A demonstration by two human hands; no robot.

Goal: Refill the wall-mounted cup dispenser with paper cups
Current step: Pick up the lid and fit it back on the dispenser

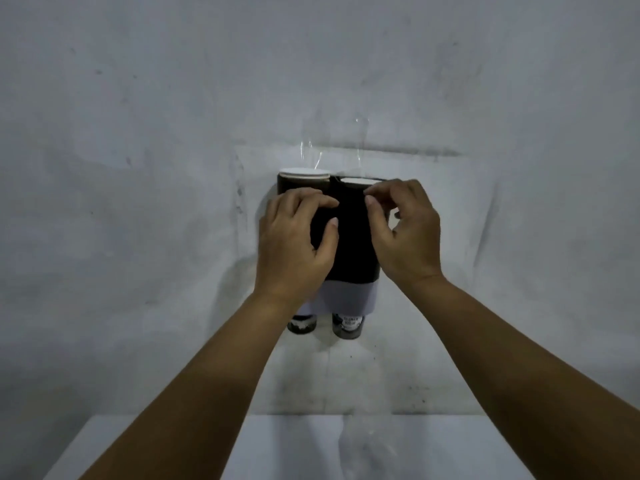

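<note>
A black cup dispenser with a grey lower band hangs on the wall at mid-frame. A white cup rim shows at the top of its left tube and another white rim at the top of the right tube. Two dark printed cups poke out beneath it. My left hand rests flat on the dispenser's left front, fingers apart. My right hand is at the upper right corner, thumb and forefinger pinched near the top edge; what they pinch I cannot tell. A clear plastic wrapper glints above the dispenser.
The wall is pale and scuffed all round the dispenser. Below it a white table top fills the bottom of the view, with a crumpled clear plastic wrapper lying on it.
</note>
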